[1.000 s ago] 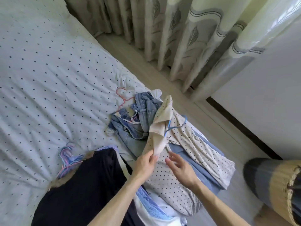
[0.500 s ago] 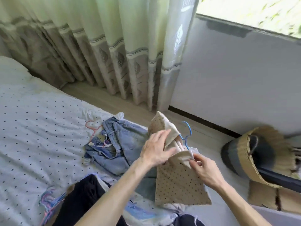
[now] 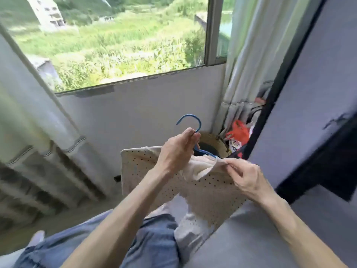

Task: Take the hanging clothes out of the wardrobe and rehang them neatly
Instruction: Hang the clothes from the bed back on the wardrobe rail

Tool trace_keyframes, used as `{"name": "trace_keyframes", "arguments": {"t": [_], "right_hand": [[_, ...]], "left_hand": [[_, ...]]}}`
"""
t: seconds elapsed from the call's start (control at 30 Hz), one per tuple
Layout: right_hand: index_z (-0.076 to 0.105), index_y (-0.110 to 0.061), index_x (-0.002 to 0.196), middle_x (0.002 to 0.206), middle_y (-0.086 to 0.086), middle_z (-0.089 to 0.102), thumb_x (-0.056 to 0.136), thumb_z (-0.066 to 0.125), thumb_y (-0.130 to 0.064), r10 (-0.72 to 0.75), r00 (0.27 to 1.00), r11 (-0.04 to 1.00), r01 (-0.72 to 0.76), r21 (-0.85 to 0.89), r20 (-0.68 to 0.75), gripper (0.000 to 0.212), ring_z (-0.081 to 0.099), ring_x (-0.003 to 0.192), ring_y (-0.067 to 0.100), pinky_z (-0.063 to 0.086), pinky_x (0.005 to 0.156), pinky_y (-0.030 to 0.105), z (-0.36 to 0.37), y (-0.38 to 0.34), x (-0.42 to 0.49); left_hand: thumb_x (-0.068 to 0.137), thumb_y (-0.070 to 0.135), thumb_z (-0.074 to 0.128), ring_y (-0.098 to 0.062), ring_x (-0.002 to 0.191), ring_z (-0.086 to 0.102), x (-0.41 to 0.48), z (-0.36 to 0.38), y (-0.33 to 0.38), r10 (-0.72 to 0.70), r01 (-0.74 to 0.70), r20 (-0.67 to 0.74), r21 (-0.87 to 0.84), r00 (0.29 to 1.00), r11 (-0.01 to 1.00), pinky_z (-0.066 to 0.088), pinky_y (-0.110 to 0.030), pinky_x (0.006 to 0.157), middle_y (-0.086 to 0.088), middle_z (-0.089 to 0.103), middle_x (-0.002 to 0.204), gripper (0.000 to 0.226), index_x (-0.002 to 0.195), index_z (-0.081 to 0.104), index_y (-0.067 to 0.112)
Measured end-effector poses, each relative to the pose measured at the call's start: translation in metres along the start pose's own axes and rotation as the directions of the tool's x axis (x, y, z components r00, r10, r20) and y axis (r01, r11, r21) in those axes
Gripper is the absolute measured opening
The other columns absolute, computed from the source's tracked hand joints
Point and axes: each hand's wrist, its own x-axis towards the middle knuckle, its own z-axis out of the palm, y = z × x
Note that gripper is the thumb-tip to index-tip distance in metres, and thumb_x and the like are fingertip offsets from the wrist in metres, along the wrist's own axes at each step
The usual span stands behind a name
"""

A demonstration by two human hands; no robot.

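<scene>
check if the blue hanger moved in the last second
Yes, up: the blue hanger left the bed pile; the left hand holds it before the window wall.

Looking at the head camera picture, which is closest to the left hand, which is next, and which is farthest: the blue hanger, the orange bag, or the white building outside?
1. Blue hanger: held in the left hand.
2. Orange bag: low on the right, farther back.
3. White building: far outside, upper left.

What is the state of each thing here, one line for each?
Hanger: held up, hook upward.
Top: hangs in the air, hanger partly inside.
Left hand: grips the hanger's neck.
Right hand: pinches the top's edge.
Curtains: drawn aside.
Jeans: lying crumpled.
</scene>
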Motion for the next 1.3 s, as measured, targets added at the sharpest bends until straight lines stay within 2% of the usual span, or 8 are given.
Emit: {"name": "trace_keyframes", "arguments": {"t": [0.2, 0.47, 0.6, 0.7, 0.87, 1.13, 1.23, 1.3], "right_hand": [[0.064, -0.036, 0.119, 0.106, -0.016, 0.068, 0.1, 0.048, -0.051, 0.146, 0.96, 0.98, -0.174, -0.101, -0.239, 0.029, 0.064, 0.094, 0.006, 0.055, 0.083, 0.029, -0.121, 0.048, -0.091], [0.07, -0.033, 0.108, 0.094, -0.017, 0.065, 0.101, 0.048, -0.037, 0.264, 0.86, 0.793, -0.451, -0.409, -0.436, 0.023, 0.048, 0.089, 0.013, 0.047, 0.078, 0.031, -0.239, 0.1, -0.209], [0.063, -0.041, 0.114, 0.104, -0.019, 0.066, 0.102, 0.044, -0.04, 0.492, 0.83, 0.787, -0.553, -0.272, -0.262, 0.022, 0.06, 0.097, 0.008, 0.049, 0.083, 0.03, -0.276, 0.109, -0.241], [0.061, -0.045, 0.11, 0.092, -0.021, 0.065, 0.101, 0.048, -0.041, 0.602, 0.787, 0.774, -0.617, -0.144, -0.135, 0.016, 0.058, 0.084, -0.003, 0.047, 0.078, 0.022, -0.297, 0.109, -0.259], [0.064, -0.021, 0.104, 0.074, -0.012, 0.059, 0.1, 0.059, -0.024, 0.611, 0.791, 0.747, -0.583, 0.319, 0.015, 0.007, 0.044, 0.059, 0.003, 0.039, 0.06, 0.019, -0.311, 0.102, -0.275], [0.066, -0.009, 0.109, 0.081, -0.003, 0.061, 0.098, 0.062, -0.021, 0.671, 0.735, 0.67, -0.541, 0.508, -0.102, 0.016, 0.039, 0.055, 0.007, 0.037, 0.056, 0.021, -0.301, 0.112, -0.252], [0.064, -0.005, 0.107, 0.073, -0.006, 0.059, 0.099, 0.06, -0.013, 0.728, 0.665, 0.639, -0.569, 0.518, -0.166, 0.012, 0.039, 0.051, 0.007, 0.036, 0.052, 0.021, -0.293, 0.12, -0.233], [0.063, -0.004, 0.105, 0.07, -0.005, 0.058, 0.099, 0.058, -0.01, 0.758, 0.617, 0.617, -0.574, 0.538, -0.211, 0.01, 0.039, 0.049, 0.007, 0.035, 0.05, 0.021, -0.287, 0.128, -0.219]], "left_hand": [[0.103, 0.042, 0.043, -0.013, 0.06, 0.06, 0.018, 0.082, 0.13, 0.162, -0.158, 0.022, -0.127, 0.987, 0.979, 0.055, -0.036, 0.063, 0.019, 0.063, 0.065, 0.032, 0.079, 0.053, 0.024], [0.106, 0.034, 0.042, -0.009, 0.063, 0.064, 0.005, 0.186, 0.246, 0.281, -0.215, 0.152, -0.348, 0.948, 0.913, 0.051, -0.021, 0.062, 0.008, 0.071, 0.075, 0.033, 0.082, 0.058, 0.019], [0.105, 0.038, 0.042, -0.011, 0.067, 0.068, 0.007, 0.233, 0.28, 0.303, -0.217, 0.211, -0.351, 0.929, 0.911, 0.055, -0.028, 0.069, 0.008, 0.072, 0.076, 0.035, 0.082, 0.059, 0.018], [0.105, 0.037, 0.041, -0.012, 0.071, 0.068, 0.012, 0.264, 0.301, 0.332, -0.235, 0.267, -0.338, 0.905, 0.911, 0.054, -0.029, 0.073, 0.011, 0.071, 0.074, 0.036, 0.077, 0.058, 0.022], [0.105, 0.036, 0.039, -0.007, 0.076, 0.066, 0.02, 0.303, 0.341, 0.372, -0.227, 0.376, -0.376, 0.849, 0.898, 0.051, -0.024, 0.072, 0.008, 0.072, 0.076, 0.035, 0.082, 0.061, 0.021], [0.106, 0.036, 0.032, -0.017, 0.095, 0.063, 0.062, 0.345, 0.372, 0.411, -0.245, 0.626, -0.337, 0.663, 0.909, 0.048, -0.031, 0.092, 0.009, 0.069, 0.108, 0.034, 0.118, 0.061, 0.022], [0.104, 0.021, 0.037, -0.018, 0.091, 0.051, 0.078, 0.349, 0.374, 0.423, -0.295, 0.696, -0.304, 0.58, 0.906, 0.043, -0.025, 0.077, 0.001, 0.059, 0.097, 0.029, 0.082, 0.048, 0.034], [0.104, 0.02, 0.04, -0.016, 0.097, 0.051, 0.089, 0.347, 0.37, 0.448, -0.341, 0.731, -0.305, 0.515, 0.889, 0.037, -0.008, 0.074, 0.004, 0.06, 0.102, 0.031, 0.084, 0.049, 0.041]]}}
